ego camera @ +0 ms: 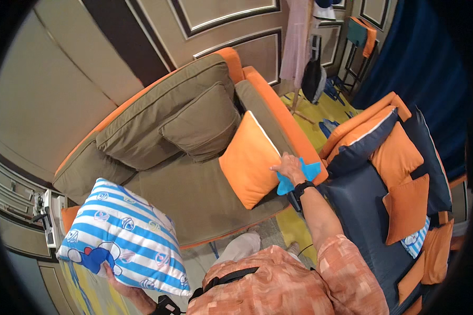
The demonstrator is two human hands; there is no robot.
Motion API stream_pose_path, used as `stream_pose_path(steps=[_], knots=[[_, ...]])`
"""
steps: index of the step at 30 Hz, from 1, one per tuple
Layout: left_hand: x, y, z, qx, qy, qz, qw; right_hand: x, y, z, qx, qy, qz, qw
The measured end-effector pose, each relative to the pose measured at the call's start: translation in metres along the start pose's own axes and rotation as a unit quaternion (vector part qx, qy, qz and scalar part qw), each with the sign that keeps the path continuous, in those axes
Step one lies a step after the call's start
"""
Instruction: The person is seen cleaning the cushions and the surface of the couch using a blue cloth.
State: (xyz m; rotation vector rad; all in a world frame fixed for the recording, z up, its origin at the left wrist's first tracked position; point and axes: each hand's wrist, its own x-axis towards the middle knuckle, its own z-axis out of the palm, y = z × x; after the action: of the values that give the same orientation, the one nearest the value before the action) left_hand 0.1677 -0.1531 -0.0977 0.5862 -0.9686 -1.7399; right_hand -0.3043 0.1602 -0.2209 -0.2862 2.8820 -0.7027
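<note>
My left hand (pixel 116 277) is shut on the lower edge of a blue-and-white striped cushion (pixel 130 240) with cartoon prints, held up at the left in front of the sofa. At the right end of the brown sofa (pixel 169 197), my right hand (pixel 291 167) is at the edge of an orange cushion (pixel 252 165) that leans against the armrest. A bright blue cloth (pixel 311 171) shows beneath and beside that hand; whether the fingers grip the cloth or the cushion cannot be told. A brown cushion (pixel 205 122) rests against the backrest.
To the right stands a dark blue sofa (pixel 351 204) with several orange cushions (pixel 408 208) and part of another striped cushion (pixel 416 240). A clothes stand (pixel 295 102) with hanging items and a folding chair (pixel 354 59) are behind. A white unit (pixel 55 220) stands at the left.
</note>
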Motion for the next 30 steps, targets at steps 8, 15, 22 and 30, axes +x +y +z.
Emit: stream_pose_path(steps=[8,15,22,30], knots=[[0.012,-0.003,0.001,0.013,0.042,-0.018,0.999,-0.017,-0.017,-0.024,0.037,0.097,-0.177,0.979],[0.055,-0.004,-0.018,-0.025,-0.108,-0.129,0.985,-0.170,0.003,-0.201,0.209,0.240,-0.118,0.941],[0.041,0.000,0.018,-0.084,-0.173,-0.226,0.955,-0.358,0.088,-0.238,0.326,0.400,-0.084,0.852],[0.035,-0.008,0.018,-0.141,-0.191,-0.198,0.951,-0.381,0.237,-0.207,-0.131,0.457,0.201,0.857]])
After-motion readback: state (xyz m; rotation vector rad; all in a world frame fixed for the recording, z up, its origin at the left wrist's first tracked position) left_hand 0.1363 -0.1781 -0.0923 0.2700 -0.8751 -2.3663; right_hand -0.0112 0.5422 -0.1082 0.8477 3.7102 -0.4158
